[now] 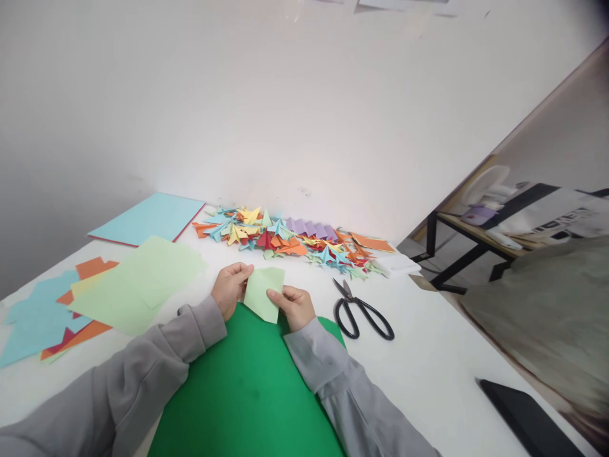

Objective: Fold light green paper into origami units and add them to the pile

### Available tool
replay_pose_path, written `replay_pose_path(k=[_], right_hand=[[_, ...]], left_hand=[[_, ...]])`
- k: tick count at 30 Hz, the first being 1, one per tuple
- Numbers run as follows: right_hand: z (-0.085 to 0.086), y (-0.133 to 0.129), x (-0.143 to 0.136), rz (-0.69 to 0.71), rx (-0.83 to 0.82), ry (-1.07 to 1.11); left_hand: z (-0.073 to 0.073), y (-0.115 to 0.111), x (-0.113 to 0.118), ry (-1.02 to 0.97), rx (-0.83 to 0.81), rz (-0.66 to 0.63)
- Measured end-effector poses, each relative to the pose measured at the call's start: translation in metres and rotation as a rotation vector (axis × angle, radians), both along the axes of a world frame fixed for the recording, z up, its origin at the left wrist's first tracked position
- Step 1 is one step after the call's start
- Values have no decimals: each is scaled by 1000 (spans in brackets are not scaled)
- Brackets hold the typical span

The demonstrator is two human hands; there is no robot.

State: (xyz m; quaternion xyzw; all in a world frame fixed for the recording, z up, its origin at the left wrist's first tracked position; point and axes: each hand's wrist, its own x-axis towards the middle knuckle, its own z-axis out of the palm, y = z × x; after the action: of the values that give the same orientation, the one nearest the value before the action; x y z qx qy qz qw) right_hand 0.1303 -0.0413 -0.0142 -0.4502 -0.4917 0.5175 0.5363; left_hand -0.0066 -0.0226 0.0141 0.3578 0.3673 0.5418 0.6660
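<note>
A small piece of light green paper (263, 292) is held up over the far end of a green mat (252, 387). My left hand (231, 289) pinches its left edge. On the right side, my right hand (295, 306) grips it with the thumb across the front face. The fingers behind the paper are partly hidden. To the right of my right hand lie black-handled scissors (358, 311), their blades slightly apart and pointing away from me.
Behind my hands, many folded paper shapes (285, 241) are heaped along the wall. Loose light green sheets (143, 279) and coloured scraps (38, 311) cover the left side. A light blue sheet (147, 219) lies at the back left. A black flat device (528, 416) rests near the right edge.
</note>
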Motion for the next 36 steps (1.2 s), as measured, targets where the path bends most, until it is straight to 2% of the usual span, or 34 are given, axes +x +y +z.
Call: replay_pose_path(k=[6,12,16,20,28,36], right_hand=[[1,0,0,3,-10,16],[-2,4,0,-65,-51,217],[3,5,-1,-143,-99,372],[11,4,-2,-163,-126,499],[11,3,-3,-159,-152,491],[11,4,-2,-156,-129,485]], left_hand=[[-5,2,1,17,34,-4],[-3,2,2,16,62,26],[-4,1,1,149,131,-21],[-7,0,1,323,207,-68],[-6,-1,1,468,313,-38],[-2,-3,1,356,271,-38]])
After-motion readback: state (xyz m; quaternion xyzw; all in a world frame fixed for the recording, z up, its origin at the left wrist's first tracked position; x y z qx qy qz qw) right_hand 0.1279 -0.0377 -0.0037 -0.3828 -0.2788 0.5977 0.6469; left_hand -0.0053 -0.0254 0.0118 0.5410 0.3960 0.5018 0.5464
